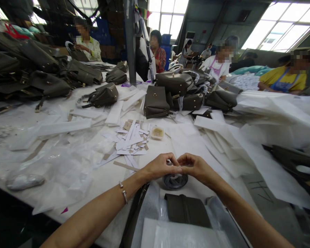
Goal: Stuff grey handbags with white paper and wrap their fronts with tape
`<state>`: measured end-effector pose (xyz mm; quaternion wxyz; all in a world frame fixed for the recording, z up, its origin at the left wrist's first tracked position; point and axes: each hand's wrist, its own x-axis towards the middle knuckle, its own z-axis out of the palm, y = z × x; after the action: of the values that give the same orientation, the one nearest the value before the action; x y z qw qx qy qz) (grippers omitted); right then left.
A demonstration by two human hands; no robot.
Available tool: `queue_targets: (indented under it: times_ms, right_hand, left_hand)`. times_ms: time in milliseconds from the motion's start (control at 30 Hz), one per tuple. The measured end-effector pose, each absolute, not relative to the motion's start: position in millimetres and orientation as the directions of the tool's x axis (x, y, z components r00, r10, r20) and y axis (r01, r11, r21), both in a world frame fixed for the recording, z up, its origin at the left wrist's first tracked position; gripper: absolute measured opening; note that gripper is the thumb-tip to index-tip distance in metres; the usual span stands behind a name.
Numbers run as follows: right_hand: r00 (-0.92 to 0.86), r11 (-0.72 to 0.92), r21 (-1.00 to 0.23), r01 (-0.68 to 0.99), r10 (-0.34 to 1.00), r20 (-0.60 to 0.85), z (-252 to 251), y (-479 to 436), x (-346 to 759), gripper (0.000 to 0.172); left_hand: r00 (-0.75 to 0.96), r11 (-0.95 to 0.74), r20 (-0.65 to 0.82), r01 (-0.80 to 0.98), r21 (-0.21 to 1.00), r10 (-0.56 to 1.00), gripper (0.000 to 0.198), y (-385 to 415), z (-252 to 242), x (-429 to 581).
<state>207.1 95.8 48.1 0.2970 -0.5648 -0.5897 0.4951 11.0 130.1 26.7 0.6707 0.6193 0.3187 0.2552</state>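
Note:
My left hand [163,166] and my right hand [196,168] meet fingertip to fingertip, both closed in a pinch. What is between the fingertips is too small to make out. Just below them is a coiled dark strap [175,182] that looks wrapped in clear plastic; the fingers hide its top. Nearer me lies a dark olive bag [187,210], partly covered by white foam sheet [181,234] and clear film.
Paper and card strips [131,141] and a small tub of yellowish stuff [157,133] lie ahead. Clear plastic bags [64,165] spread left, foam sheets [229,148] right. Finished-looking olive handbags [156,101] are piled behind, around a grey post [130,44]. Several people sit beyond.

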Motion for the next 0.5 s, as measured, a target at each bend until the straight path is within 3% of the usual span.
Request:
queue_targets:
  times_ms: [200, 333, 500]
  right_hand:
    - [-0.229, -0.297, -0.938, 0.181, 0.914, -0.334, 52, 97, 207, 0.039]
    - [-0.18, -0.211, -0.957, 0.2, 0.952, -0.247, 46, 94, 204, 0.032]
    - [-0.094, -0.016, -0.919, 0.394, 0.994, -0.058, 42, 86, 199, 0.018]
  left_hand:
    - [0.666, -0.06, 0.026, 0.028, 0.998, 0.745, 0.039, 128, 23, 11]
    - [0.623, -0.021, 0.005, 0.018, 1.0, 0.782, 0.035, 128, 20, 14]
    - [0.591, 0.052, -0.06, 0.031, 0.998, 0.805, 0.031, 127, 23, 17]
